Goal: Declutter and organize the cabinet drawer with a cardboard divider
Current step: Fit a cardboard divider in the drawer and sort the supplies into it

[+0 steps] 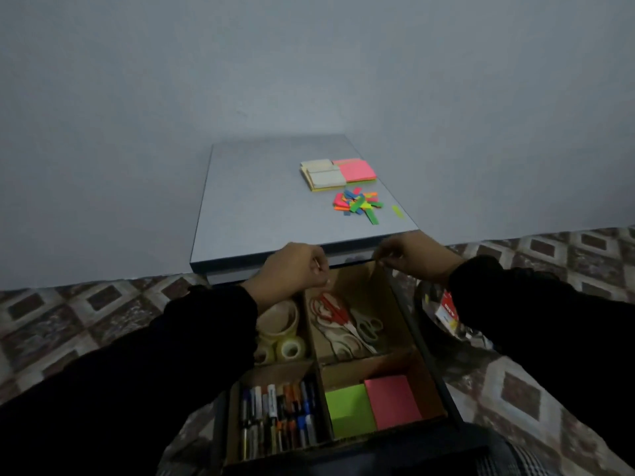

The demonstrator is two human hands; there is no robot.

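The open drawer [405, 324] sits below the worktop [261, 207], its cardboard divider [318, 364] forming four compartments. Left hand [292, 269] and right hand [412, 255] each pinch the divider's far edge. Scissors [343, 321] lie far right, tape rolls [281, 334] far left, markers [278, 417] near left.

text: none legible | red packet [448, 309]: white lettering, too blurred to read

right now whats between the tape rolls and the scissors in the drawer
In the head view, an upright wall of the cardboard divider separates the tape rolls from the scissors; nothing else lies between them.
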